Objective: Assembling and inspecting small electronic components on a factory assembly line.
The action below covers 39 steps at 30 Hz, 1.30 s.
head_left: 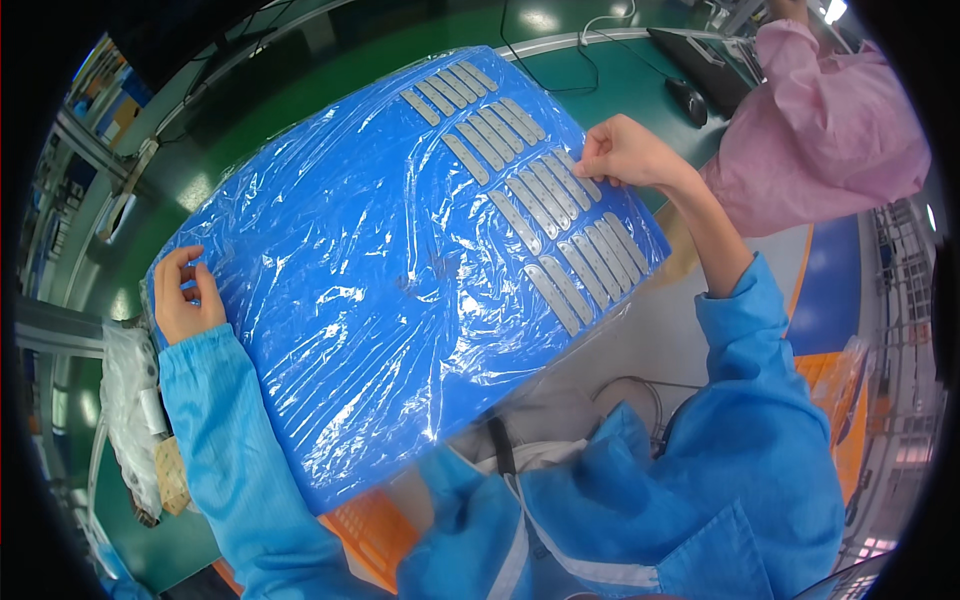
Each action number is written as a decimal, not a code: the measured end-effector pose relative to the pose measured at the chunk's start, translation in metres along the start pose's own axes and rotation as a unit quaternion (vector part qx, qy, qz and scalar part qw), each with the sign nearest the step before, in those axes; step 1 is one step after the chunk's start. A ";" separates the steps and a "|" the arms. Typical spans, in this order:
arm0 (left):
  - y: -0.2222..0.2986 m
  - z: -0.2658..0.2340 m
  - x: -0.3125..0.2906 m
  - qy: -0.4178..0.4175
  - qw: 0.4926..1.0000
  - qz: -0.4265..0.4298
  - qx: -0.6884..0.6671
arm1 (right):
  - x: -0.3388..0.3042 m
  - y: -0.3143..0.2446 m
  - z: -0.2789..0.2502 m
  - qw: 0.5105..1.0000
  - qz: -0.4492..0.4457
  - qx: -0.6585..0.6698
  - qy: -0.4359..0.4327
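A large blue board (330, 290), wrapped in shiny, wrinkled clear film, slants across in front of me. Flat grey metal strips (545, 200) with small holes lie in several rows along its right part. My right hand (635, 155) is closed in a pinch at the far end of one row, its fingertips on the end of a strip there. At the board's left corner, my left hand (190, 300) curls its fingers and thumb around the edge. The undersides of its fingers are partly hidden.
A green bench (640, 110) lies beyond the board, with a black mouse (686, 102) and a keyboard (705, 65) on it. A person in a pink garment (820, 140) is close on the right. Clear plastic bags (130, 410) lie at the left; an orange crate (375, 535) is below the board.
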<state>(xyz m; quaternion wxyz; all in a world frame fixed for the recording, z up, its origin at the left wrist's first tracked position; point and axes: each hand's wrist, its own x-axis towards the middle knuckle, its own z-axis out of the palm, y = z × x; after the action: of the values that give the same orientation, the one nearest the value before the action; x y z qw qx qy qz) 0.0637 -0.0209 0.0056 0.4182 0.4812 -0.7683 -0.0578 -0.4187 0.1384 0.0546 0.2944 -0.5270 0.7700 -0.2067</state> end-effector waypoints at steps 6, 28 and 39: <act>-0.004 0.001 0.000 0.009 1.000 0.017 -0.003 | -0.005 0.002 0.006 0.999 -0.042 0.013 0.023; 0.006 0.001 -0.004 -0.025 1.000 0.003 -0.015 | -0.091 -0.047 0.122 0.878 -0.428 -0.076 0.201; 0.003 0.003 -0.004 -0.005 0.999 0.027 -0.029 | -0.087 -0.045 0.122 0.874 -0.440 -0.066 0.193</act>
<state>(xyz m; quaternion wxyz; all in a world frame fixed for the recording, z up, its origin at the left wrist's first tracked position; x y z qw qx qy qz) 0.0598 -0.0173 0.0027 0.4300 0.4476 -0.7809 -0.0710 -0.2824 0.2025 0.0134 -0.0169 -0.7793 0.5116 -0.3614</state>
